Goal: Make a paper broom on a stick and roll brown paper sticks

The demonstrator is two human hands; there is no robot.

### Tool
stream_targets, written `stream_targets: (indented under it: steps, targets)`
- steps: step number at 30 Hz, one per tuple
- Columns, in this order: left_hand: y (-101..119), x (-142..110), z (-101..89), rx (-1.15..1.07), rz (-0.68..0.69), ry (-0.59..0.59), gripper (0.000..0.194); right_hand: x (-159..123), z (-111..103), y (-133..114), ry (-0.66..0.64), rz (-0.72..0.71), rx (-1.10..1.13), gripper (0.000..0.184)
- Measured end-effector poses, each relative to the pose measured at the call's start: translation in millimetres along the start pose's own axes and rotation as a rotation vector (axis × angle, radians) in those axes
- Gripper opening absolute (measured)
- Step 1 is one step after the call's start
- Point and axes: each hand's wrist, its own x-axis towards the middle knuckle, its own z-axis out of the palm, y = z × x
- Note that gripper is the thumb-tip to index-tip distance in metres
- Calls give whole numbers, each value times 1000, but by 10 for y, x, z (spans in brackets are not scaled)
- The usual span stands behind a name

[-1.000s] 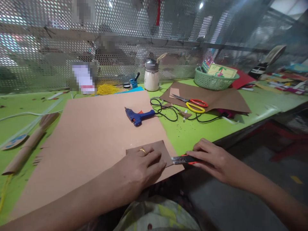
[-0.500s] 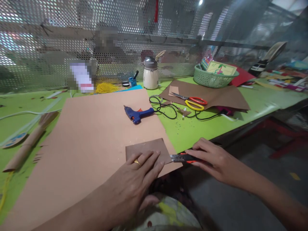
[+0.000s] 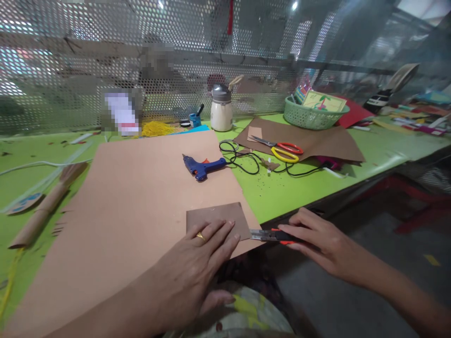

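Note:
My left hand (image 3: 197,265) lies flat with spread fingers on a small brown card piece (image 3: 218,217) and on the large tan sheet (image 3: 134,202) beneath it, at the table's near edge. A gold ring shows on one finger. My right hand (image 3: 313,241) grips an orange-handled utility knife (image 3: 269,235), whose metal blade end points left at the lower right corner of the brown piece.
A blue glue gun (image 3: 202,167) with a black cord lies on the sheet's far edge. Red and yellow scissors (image 3: 283,151) rest on a brown sheet (image 3: 317,141). A green basket (image 3: 312,115), a white jar (image 3: 221,111), and a cardboard tube (image 3: 44,206) are also on the green table (image 3: 282,188).
My left hand slid back toward me, uncovering more of the brown piece. The knife in my right hand stayed at the piece's corner, shifting slightly toward me.

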Motion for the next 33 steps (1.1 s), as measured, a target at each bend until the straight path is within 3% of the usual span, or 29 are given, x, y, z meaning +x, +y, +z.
stream_targets:
  steps: [7,15,24,33]
  targets:
    - [19,-17,1,-48,-33,12,87,143,32,-79,24,-34,9,31]
    - [-7,-29,13,-106,-23,46,90,-37,33,-98,-9,16,28,35]
    - [-19,-37,69,-126,-34,59,93,271,54,-212,1,-55,31,33]
    - [-10,-56,75,-174,-36,85,93,73,-21,-149,-35,-27,49,36]
